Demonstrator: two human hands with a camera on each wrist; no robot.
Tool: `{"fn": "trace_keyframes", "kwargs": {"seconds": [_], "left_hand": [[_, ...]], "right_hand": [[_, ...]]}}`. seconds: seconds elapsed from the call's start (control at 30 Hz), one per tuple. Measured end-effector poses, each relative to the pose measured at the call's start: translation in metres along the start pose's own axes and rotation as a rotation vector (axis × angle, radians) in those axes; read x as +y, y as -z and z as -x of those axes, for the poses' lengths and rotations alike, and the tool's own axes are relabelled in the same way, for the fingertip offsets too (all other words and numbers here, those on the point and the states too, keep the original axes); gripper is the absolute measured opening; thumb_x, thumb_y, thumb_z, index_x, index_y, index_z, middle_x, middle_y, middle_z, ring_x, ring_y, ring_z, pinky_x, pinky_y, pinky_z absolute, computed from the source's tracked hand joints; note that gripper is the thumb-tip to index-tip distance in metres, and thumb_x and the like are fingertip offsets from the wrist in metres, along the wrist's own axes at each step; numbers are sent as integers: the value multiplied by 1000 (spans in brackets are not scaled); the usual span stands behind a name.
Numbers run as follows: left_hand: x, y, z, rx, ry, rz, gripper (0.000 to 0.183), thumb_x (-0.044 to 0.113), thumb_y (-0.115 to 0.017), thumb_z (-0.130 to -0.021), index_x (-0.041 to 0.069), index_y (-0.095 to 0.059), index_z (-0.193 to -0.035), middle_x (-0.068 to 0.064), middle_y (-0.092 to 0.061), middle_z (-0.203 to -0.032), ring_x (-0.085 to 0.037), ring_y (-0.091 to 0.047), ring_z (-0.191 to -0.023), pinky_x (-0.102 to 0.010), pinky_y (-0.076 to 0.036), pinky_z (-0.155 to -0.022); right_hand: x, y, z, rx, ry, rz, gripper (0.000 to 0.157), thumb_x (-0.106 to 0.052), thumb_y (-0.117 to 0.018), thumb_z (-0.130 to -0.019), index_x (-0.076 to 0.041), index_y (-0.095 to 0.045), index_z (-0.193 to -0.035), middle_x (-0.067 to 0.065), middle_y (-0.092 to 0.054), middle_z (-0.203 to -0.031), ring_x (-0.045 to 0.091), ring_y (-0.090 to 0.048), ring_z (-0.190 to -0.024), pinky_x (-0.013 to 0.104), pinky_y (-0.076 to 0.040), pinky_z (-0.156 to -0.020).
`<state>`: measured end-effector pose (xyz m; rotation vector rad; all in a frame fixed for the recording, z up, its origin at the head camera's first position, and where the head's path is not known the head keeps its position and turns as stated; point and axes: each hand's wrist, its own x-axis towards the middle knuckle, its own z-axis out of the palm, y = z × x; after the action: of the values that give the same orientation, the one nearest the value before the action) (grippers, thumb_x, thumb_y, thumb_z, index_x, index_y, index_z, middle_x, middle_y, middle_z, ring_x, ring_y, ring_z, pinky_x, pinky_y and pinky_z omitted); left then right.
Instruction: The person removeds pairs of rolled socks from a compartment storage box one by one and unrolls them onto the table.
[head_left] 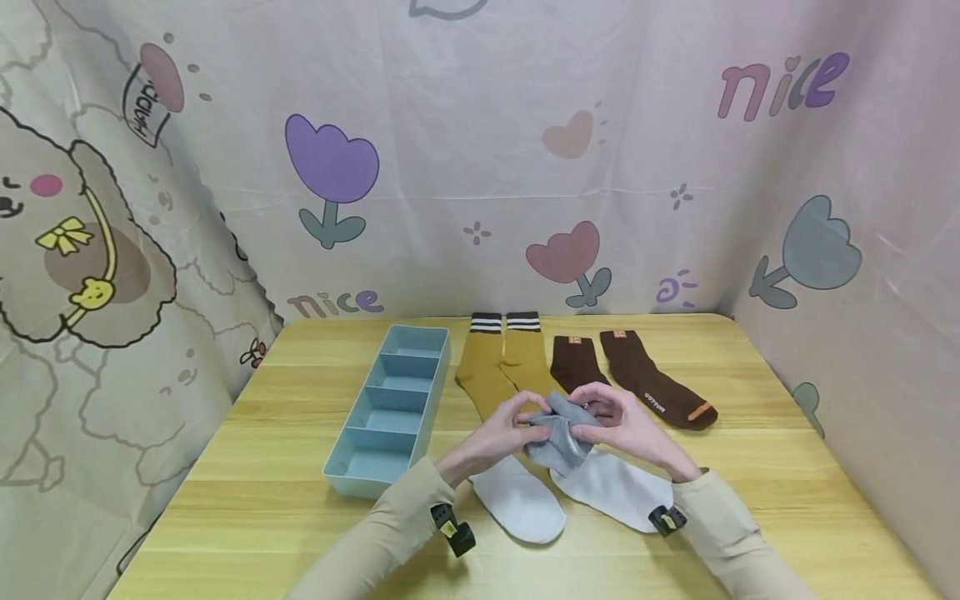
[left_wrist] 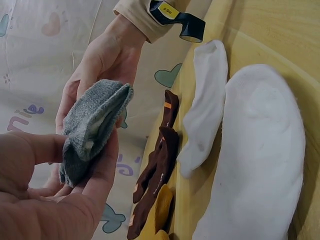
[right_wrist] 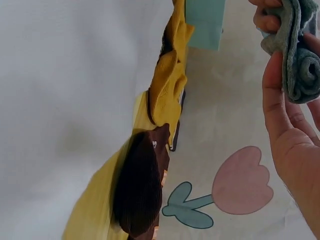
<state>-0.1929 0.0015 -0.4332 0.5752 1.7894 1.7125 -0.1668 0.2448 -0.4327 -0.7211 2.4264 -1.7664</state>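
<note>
A grey sock bundle [head_left: 558,450], partly rolled, is held up between both hands over the white socks. My left hand [head_left: 498,435] grips its left side, with thumb and fingers on either side of the cloth. From the right, my right hand [head_left: 630,427] pinches the other side near the top. In the left wrist view the grey bundle [left_wrist: 92,130] shows a folded opening with a pale inside. The right wrist view shows a tight spiral roll at the end of the bundle [right_wrist: 305,75]. Two white socks [head_left: 517,500] lie flat beneath the hands.
A pale blue box [head_left: 429,417] with several compartments stands left of the socks. Mustard socks [head_left: 480,367] with striped dark cuffs lie behind the hands. Dark brown socks [head_left: 652,379] lie behind and to the right. A printed curtain [head_left: 465,167] hangs behind the wooden table [head_left: 255,467].
</note>
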Motion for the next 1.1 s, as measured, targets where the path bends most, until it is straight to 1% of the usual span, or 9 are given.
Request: {"fn": "trace_keyframes", "kwargs": {"seconds": [0.17,0.33,0.43,0.5,0.63,0.73,0.83,0.97,1.1], "left_hand": [[0,-1,0,-16,12,-29,33,4,-56,-99,0,-60,-131,-21,-62,-131,-17,-64,-101,-36,-60,-86],[-2,-3,0,-38,38,-55,32,13,-55,-102,-5,-65,-127,-18,-65,-128,-14,-62,-105,-43,-58,-95],[-2,-6,-1,-66,34,-43,36,19,-53,-104,-8,-65,-124,-19,-66,-127,-13,-62,-107,-42,-58,-95],[-1,-9,-3,-73,28,-52,35,20,-52,-105,-7,-66,-123,-19,-66,-127,-11,-62,-106,-39,-58,-94],[1,-17,-8,-73,-9,-115,27,14,-59,-101,-4,-69,-119,-17,-66,-126,-9,-63,-99,-34,-60,-86],[2,-25,-14,-78,-27,-139,24,8,-63,-97,-3,-69,-118,-18,-67,-125,-10,-65,-97,-33,-61,-82],[1,-36,-22,-93,-28,-121,25,3,-63,-95,-3,-68,-119,-21,-67,-125,-12,-65,-96,-34,-62,-80],[-3,-57,-35,-108,-9,-92,28,-1,-64,-92,-3,-66,-120,-21,-68,-122,-10,-63,-94,-32,-62,-80],[-9,-81,-47,-127,7,-73,29,-5,-64,-90,-4,-64,-119,-19,-68,-118,-7,-60,-92,-26,-60,-78]], "right_hand": [[1,4,0,13,28,18,32,-2,-71,-91,1,-63,-122,15,-68,-112,7,-70,-88,23,-59,-75],[3,5,3,23,31,54,30,-3,-65,-95,3,-63,-124,23,-68,-116,5,-71,-92,22,-58,-78],[3,6,5,28,20,63,31,-3,-66,-95,2,-63,-125,22,-68,-115,4,-70,-92,22,-58,-79],[3,7,7,26,12,70,34,-4,-69,-93,0,-63,-126,20,-68,-114,3,-70,-91,22,-58,-77],[4,14,12,28,8,93,41,-5,-76,-87,-4,-63,-126,18,-69,-112,5,-69,-87,22,-57,-74],[6,21,17,40,15,118,41,-4,-76,-87,-4,-63,-126,16,-69,-113,6,-69,-87,22,-57,-74],[9,32,23,65,1,151,38,-4,-74,-88,-5,-64,-125,12,-70,-115,5,-68,-92,22,-57,-76],[15,50,34,94,-75,207,34,-5,-73,-89,-6,-66,-122,7,-71,-115,0,-65,-97,21,-55,-78],[24,68,44,34,-175,217,33,-8,-73,-90,-4,-66,-122,13,-71,-117,-3,-64,-99,21,-54,-79]]}}
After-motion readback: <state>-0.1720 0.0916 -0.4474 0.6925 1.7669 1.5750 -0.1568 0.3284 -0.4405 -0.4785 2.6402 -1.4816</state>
